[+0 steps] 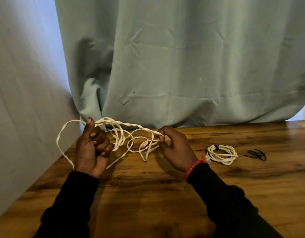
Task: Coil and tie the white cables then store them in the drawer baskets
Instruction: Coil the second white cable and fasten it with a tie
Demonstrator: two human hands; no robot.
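Right now both hands, left hand (pixel 92 148) and right hand (pixel 175 148), are gripping the loose white cable (pixel 124 134) above the counter (pixel 148 186), where dangling loops risk tangling left of the tied coil (pixel 221 154).

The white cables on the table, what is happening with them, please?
A person is coiling a loose white cable above the wooden table. The left hand grips a bunch of loops, and the right hand pinches a strand. To the right lies a second cable, already coiled and tied, and beside it some black ties. No drawer is in view.
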